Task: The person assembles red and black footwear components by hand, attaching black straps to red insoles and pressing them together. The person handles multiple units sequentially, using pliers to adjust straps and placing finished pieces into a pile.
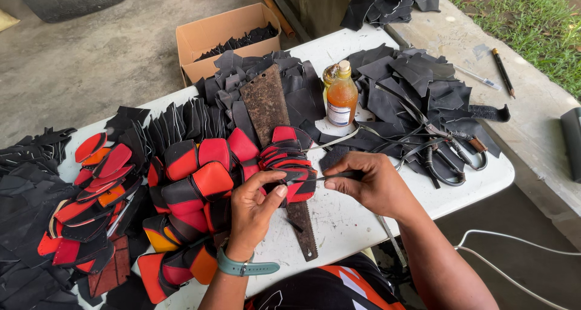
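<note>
Hands meet over the middle of the white table (472,177). Your left hand (254,210) pinches a red and black leather piece (299,180) between thumb and fingers, holding it at the right end of a fanned row of similar pieces (200,177). Your right hand (372,183) is closed narrowly around a thin dark tool (339,176) (whether a brush or a stick, you cannot tell), whose tip touches that same piece. A teal watch (245,267) sits on your left wrist.

Under the piece lies a rusty saw blade (269,113), running from the pile of black cut-outs (242,74) down toward the table's near edge. Just behind your right hand stands a small bottle of amber liquid (342,95), upright, with a second bottle (330,77) touching it behind. To the right, black straps and scissors (454,159) rest among more black scraps (411,86). On the left side, another heap of red, orange and black pieces (91,195) covers the table. A cardboard box (209,35) with dark pieces stands on the floor beyond, and a pen (502,71) lies on the concrete ledge near the grass.
</note>
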